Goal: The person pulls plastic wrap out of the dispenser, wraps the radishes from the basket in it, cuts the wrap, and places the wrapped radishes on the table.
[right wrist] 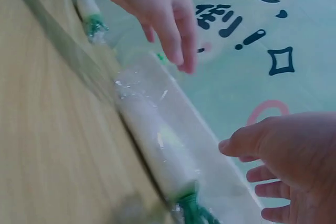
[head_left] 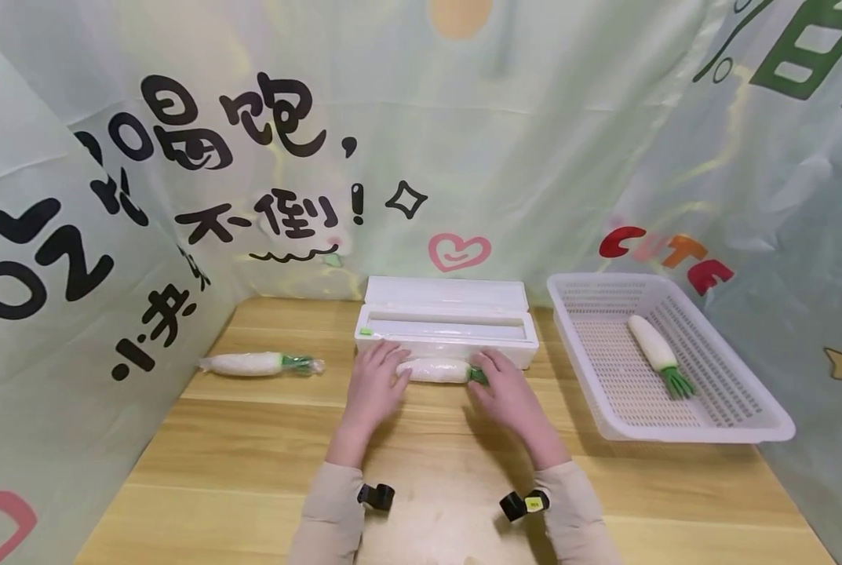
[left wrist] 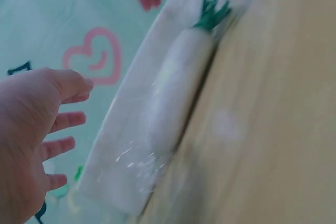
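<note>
Radish [head_left: 433, 370], film-wrapped, lies between hands [head_left: 374, 386] [head_left: 508, 392], alongside white box [head_left: 440, 339]; both hands released, loosely splayed.

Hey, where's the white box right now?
In the head view, the box sits centrally, just beyond the wrapped radish between the left hand and right hand, and left of the basket.

Tabletop [head_left: 251, 463]: grained wood, smooth, faint sheen from here. Wrapped radishes [head_left: 433, 370]: glossy, crinkled clear film [head_left: 311, 366]. Box [head_left: 456, 340]: smooth plastic, by its look. Basket [head_left: 696, 434]: perforated plastic. Backdrop [head_left: 533, 173]: creased, cloth-like. Sleeves [head_left: 329, 510]: matt fabric.
</note>
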